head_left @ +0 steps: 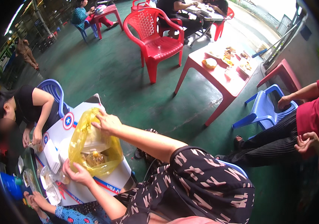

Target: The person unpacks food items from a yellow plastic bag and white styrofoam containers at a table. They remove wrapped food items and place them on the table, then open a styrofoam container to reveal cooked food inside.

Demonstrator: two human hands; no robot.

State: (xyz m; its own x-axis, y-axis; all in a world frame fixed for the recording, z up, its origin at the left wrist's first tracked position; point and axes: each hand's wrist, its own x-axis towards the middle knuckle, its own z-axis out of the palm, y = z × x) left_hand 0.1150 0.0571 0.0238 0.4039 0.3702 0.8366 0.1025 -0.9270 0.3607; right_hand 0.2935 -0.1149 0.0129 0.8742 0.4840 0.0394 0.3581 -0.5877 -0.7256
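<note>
Right hand rests at the top of a yellow plastic bag, fingers bent and spread, pinching the gathered plastic at its mouth. Left hand is under the bag's lower edge, fingers curled around the plastic, supporting it from below. The bag stands upright on a white table printed with a round star emblem. Inside it, a white foam box and a clear pouch of food show through the plastic. A second white foam box lies on the table just beside the bag. Another person's hands hold a small item at the table's far edge; what it is cannot be told.
</note>
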